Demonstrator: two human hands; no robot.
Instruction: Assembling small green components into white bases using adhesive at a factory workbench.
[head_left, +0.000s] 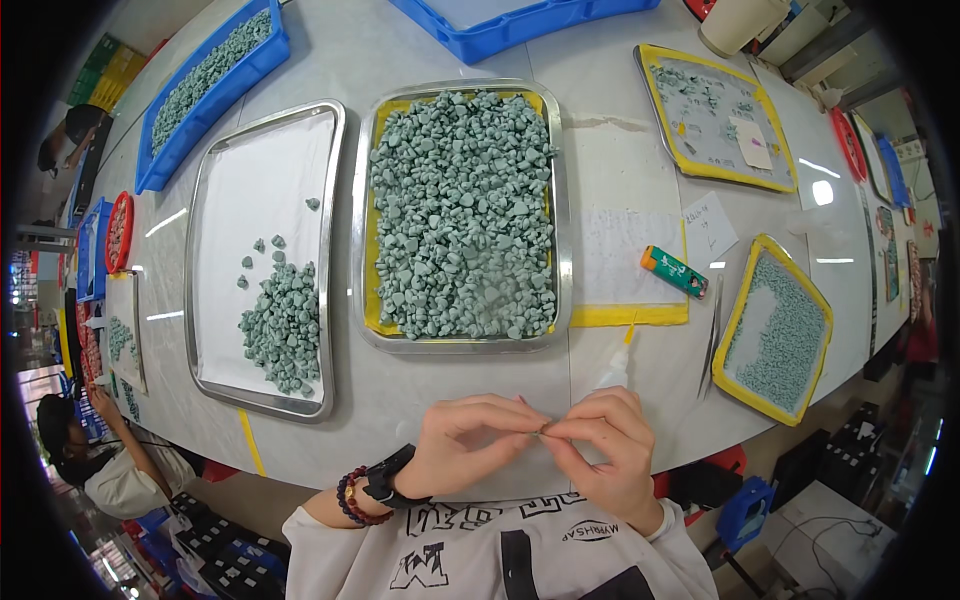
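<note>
My left hand (pixel 470 442) and my right hand (pixel 607 442) meet in front of my chest, at the table's near edge. Thumbs and forefingers of both pinch a tiny greenish piece (pixel 541 433), mostly covered by the fingertips. Just beyond my right hand is a white squeeze bottle (pixel 612 374) with a yellow nozzle, its lower part hidden by that hand. Farther off, a steel tray (pixel 562 260) with a yellow lining is heaped with grey-green, stone-like pieces (pixel 460 210). Left of it, a white-lined steel tray (pixel 225 230) bears a smaller pile of the same pieces (pixel 283 330).
Right of the heaped tray lie a written sheet (pixel 630 240), a green tube with orange ends (pixel 675 272) and tweezers (pixel 711 350). Yellow-edged trays (pixel 735 310) (pixel 690 170) stand farther right. Blue bins (pixel 160 165) (pixel 480 45) stand at the back. Another person (pixel 120 450) sits at left.
</note>
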